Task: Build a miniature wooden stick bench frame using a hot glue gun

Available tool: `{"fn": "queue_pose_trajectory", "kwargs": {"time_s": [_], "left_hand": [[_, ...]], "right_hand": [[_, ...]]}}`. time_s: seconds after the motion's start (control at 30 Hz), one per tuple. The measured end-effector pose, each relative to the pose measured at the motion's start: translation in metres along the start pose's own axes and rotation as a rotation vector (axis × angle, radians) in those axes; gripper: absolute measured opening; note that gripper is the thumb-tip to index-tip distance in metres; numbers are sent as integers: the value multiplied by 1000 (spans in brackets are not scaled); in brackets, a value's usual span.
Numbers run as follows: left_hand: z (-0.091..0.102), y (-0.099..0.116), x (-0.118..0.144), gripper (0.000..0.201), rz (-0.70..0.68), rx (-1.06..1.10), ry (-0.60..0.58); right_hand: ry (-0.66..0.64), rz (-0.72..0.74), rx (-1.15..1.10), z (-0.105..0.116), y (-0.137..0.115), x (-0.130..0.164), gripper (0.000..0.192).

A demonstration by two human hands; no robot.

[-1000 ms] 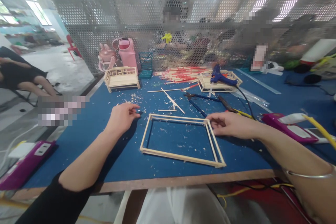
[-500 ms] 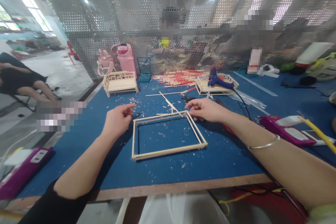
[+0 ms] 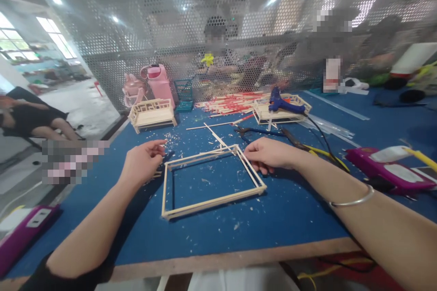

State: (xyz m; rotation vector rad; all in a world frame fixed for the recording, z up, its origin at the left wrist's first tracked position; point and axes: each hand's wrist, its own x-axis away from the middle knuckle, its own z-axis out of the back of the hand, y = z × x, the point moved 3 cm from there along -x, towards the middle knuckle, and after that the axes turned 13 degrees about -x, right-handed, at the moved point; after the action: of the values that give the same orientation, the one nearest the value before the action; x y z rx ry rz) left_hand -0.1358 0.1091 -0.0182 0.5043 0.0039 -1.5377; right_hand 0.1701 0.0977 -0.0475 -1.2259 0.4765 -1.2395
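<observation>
A rectangular frame of thin pale wooden sticks [image 3: 215, 199] lies on the blue tabletop between my hands. Beside its far left corner, my left hand [image 3: 143, 162] hovers with fingers loosely bent and apart, holding nothing. Short stick pieces [image 3: 156, 174] show just under that hand. Along the frame's right side is my right hand [image 3: 269, 154], its fingers loosely curled and apart; whether a fingertip touches the wood I cannot tell. Behind the frame, loose sticks [image 3: 215, 135] lie crossed near its far edge.
A small wooden bench [image 3: 153, 116] stands at back left. A blue glue gun [image 3: 285, 103] rests on another wooden piece [image 3: 262, 116]. Pliers [image 3: 290, 138], red-tipped sticks [image 3: 232, 103], clear glue sticks [image 3: 327, 127] and a purple power strip [image 3: 385, 168] lie around. A perforated metal screen [image 3: 184, 50] rises behind.
My right hand has shifted slightly from the frame's far right corner toward me along its right side. My left hand stays by the far left corner. The view has tilted a little.
</observation>
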Motion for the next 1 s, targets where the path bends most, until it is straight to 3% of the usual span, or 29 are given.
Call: {"fn": "queue_pose_trajectory", "kwargs": {"time_s": [0.17, 0.3, 0.4, 0.47, 0.57, 0.67, 0.8, 1.0], "left_hand": [[16, 18, -13, 40, -59, 60, 62], [17, 55, -40, 29, -298, -115, -47], [-4, 90, -51, 25, -576, -331, -251], [-23, 107, -50, 42, -756, -390, -372], [-47, 117, -50, 58, -873, -411, -467], [-61, 116, -60, 49, -864, -435, -469], [-69, 117, -79, 43, -733, -476, -403], [-64, 116, -84, 41, -626, -473, -327]], "right_hand": [[-38, -6, -55, -7, 1, -2, 34], [-117, -30, -105, -2, 1, 0, 35], [-193, -88, -86, 4, 1, 5, 36], [-228, -132, -62, 6, 2, 7, 36], [-238, -164, -59, 8, 4, 7, 33], [-260, -179, -78, 8, 6, 4, 27], [-225, -155, -176, 9, 7, -1, 21], [-134, -56, -436, 9, 2, -5, 15]]}}
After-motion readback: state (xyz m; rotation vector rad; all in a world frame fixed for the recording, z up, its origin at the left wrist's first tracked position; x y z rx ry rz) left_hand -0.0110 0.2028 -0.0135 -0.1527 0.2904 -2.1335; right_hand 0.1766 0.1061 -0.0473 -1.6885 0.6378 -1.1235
